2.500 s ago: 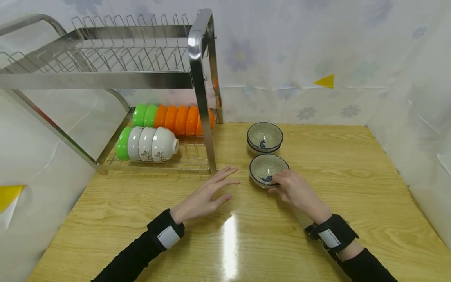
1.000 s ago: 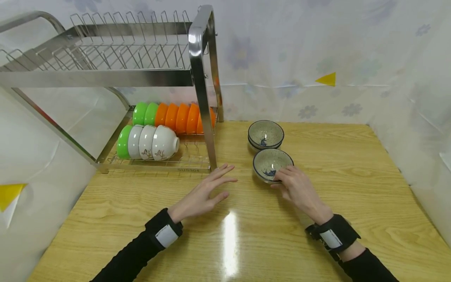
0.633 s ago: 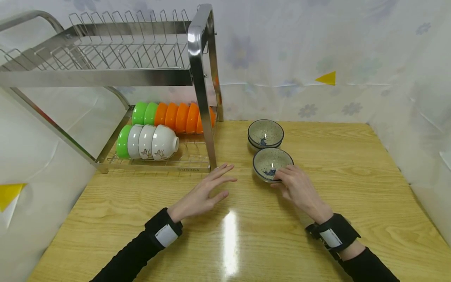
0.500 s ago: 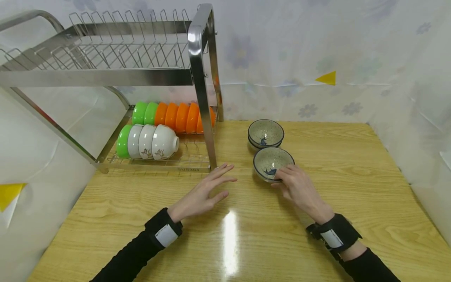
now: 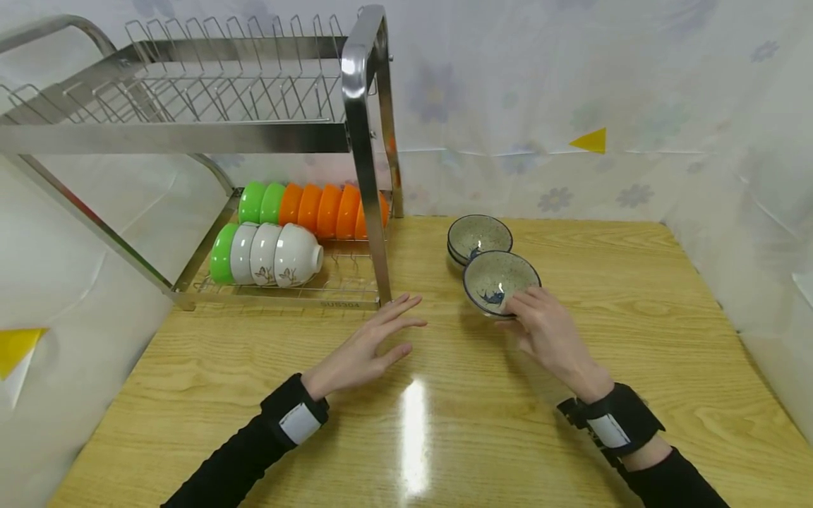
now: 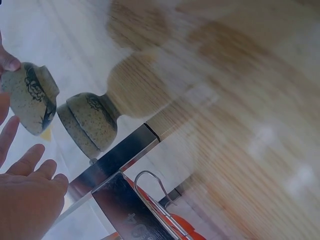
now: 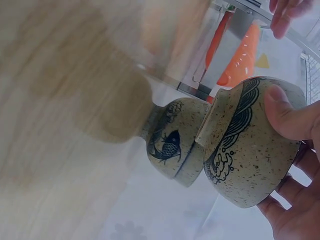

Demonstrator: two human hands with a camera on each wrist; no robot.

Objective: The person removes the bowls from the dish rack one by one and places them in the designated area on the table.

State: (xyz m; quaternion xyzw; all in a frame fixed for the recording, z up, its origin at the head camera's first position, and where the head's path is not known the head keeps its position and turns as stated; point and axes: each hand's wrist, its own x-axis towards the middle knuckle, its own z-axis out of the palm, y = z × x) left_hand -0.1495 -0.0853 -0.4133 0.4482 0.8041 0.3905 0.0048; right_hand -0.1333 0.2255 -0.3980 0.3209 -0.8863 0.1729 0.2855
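My right hand point(image 5: 549, 339) pinches the near rim of a speckled grey-beige bowl point(image 5: 498, 279) with a dark blue rim and a blue fish inside. In the right wrist view the thumb lies on the outer wall of this held bowl point(image 7: 255, 145), whose foot is off the table. Just behind it, two matching bowls point(image 5: 476, 236) stand nested on the table. My left hand point(image 5: 365, 353) hovers over the table beside the rack's front right corner, fingers spread and holding nothing. The left wrist view shows the nested bowls point(image 6: 90, 122) ahead of the left hand point(image 6: 32, 200).
At the left stands a two-tier steel dish rack point(image 5: 178, 137) with a wire top shelf. Its lower shelf bears a back row of green and orange bowls point(image 5: 327, 212) and a front row of green and white bowls point(image 5: 295, 255). Floral-patterned sheeting point(image 5: 508, 99) closes the back.
The right hand has lifted the bowl off the table and moved it slightly right and toward the nested bowls. The left hand has stayed almost still.
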